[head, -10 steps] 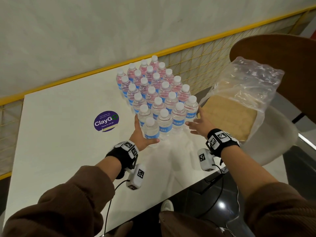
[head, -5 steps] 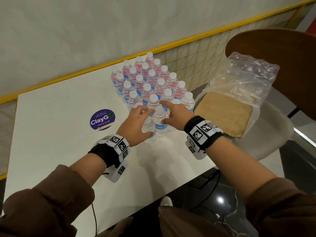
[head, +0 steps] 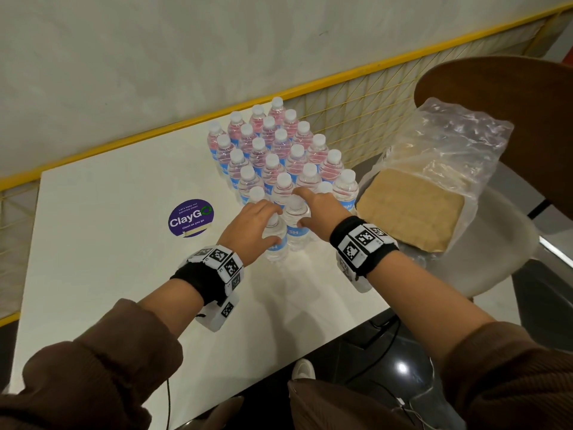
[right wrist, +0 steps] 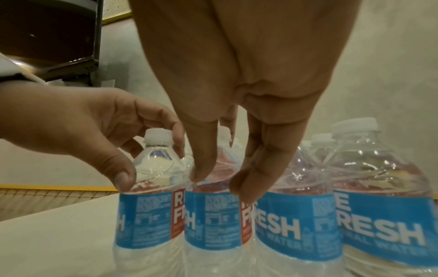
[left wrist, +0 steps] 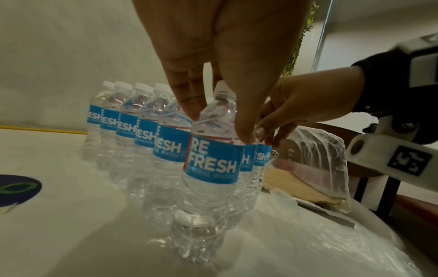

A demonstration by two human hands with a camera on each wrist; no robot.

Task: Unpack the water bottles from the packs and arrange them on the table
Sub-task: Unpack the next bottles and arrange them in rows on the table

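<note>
Several small water bottles with blue labels (head: 279, 156) stand upright in tight rows at the back right of the white table (head: 108, 274). My left hand (head: 273, 225) reaches down over the nearest front bottle (head: 274, 243); in the left wrist view its fingers (left wrist: 189, 105) and thumb pinch that bottle's (left wrist: 211, 165) shoulder. My right hand (head: 299, 209) covers the neighbouring front bottle (head: 296, 234). In the right wrist view my right hand's fingertips (right wrist: 201, 172) grip that bottle's (right wrist: 213, 215) shoulder just above the label, beside my left hand (right wrist: 151, 159).
An emptied plastic pack wrap with a cardboard tray (head: 412, 212) lies on a white chair seat (head: 502, 243) right of the table. A brown chair back (head: 511, 88) rises behind it. A purple sticker (head: 191, 217) marks the tabletop. A yellow mesh rail (head: 372, 97) borders the far edge.
A second ago my hands were low beside the front bottles. They have risen and come together over the two nearest bottles, and now grip them from above.
</note>
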